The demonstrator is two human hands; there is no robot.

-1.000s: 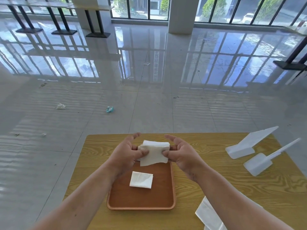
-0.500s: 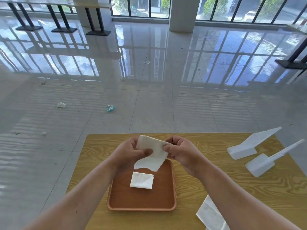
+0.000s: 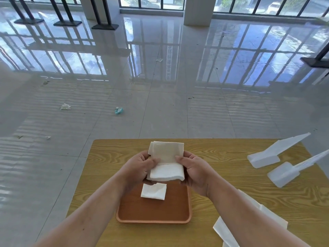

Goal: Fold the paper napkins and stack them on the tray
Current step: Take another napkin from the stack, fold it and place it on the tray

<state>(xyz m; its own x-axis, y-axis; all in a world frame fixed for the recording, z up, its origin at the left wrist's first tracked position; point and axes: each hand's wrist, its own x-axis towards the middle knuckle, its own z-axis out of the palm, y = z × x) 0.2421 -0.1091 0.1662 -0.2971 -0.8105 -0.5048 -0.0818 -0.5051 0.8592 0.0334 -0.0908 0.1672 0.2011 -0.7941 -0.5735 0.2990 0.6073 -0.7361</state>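
Two hands: both raised above the far end of the tray, holding one napkin between them
Left hand (image 3: 140, 168): fingers closed on the left edge of the held napkin, thumb on the near face, other fingers behind
Right hand (image 3: 195, 172): fingers closed on the right edge of the same napkin, thumb pressed across its near face
Held napkin (image 3: 167, 160): white paper, partly folded, upright and facing the camera; upper part looks shaded and tan, lower part is a thicker bright white fold; clear of the tray surface
Folded napkin (image 3: 154, 191): small white square lying flat on the tray, toward its far left, just below the held napkin in view; not touched by either hand
Tray (image 3: 154, 213): brown, rectangular, rounded corners, sits on the counter near the middle front; carries only the one folded napkin
Unfolded napkins (image 3: 226, 230): white sheets on the counter to the right of the tray, mostly hidden under the right forearm
Counter (image 3: 231, 191): yellow wood grain, carries tray, napkins and holders
White plastic holders (image 3: 272, 154): two, at the far right of the counter, well apart from the tray, each with a long tapered part pointing up and right
Floor (image 3: 160, 107): glossy grey tile, a few scraps of litter
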